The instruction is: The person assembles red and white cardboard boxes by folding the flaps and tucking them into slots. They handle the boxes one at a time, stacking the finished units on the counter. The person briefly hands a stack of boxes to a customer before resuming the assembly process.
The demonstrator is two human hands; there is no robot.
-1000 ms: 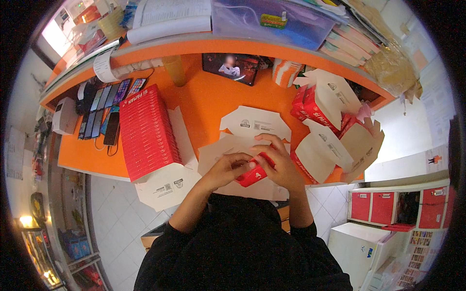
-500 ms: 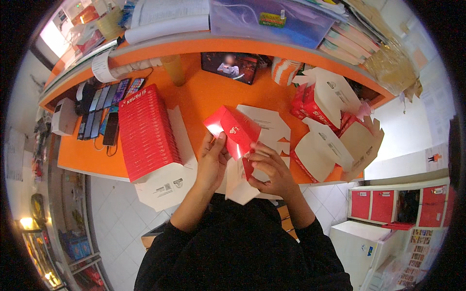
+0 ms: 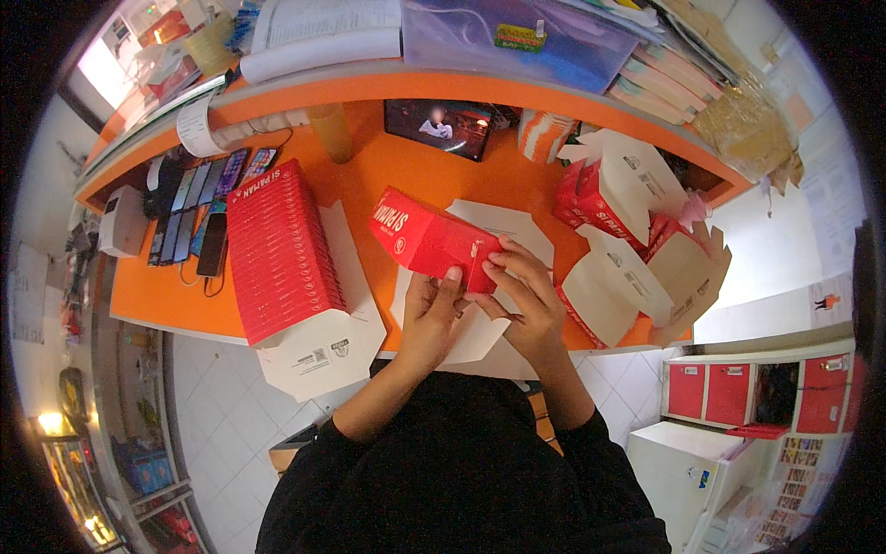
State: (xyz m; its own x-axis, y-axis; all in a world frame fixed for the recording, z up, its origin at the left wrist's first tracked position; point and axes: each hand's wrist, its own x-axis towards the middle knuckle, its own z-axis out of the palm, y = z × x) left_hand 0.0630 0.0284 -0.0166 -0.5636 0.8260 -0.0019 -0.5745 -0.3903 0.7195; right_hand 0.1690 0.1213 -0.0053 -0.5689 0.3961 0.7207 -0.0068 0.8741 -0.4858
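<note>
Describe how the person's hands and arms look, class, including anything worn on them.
The left hand and right hand are bare: no gloves, watch or bracelet shows. Plain black sleeves end partway along the forearms, leaving the wrists uncovered. They match the black top; no markings can be made out.

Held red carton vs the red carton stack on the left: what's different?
The held carton is a single piece; the carton stack is many overlapped in a row.
The held carton is in the left hand and right hand; the carton stack rests on the desk, untouched.
The held carton shows panels bent at angles; the carton stack's look flat.
Shared: red faces, white print.
</note>
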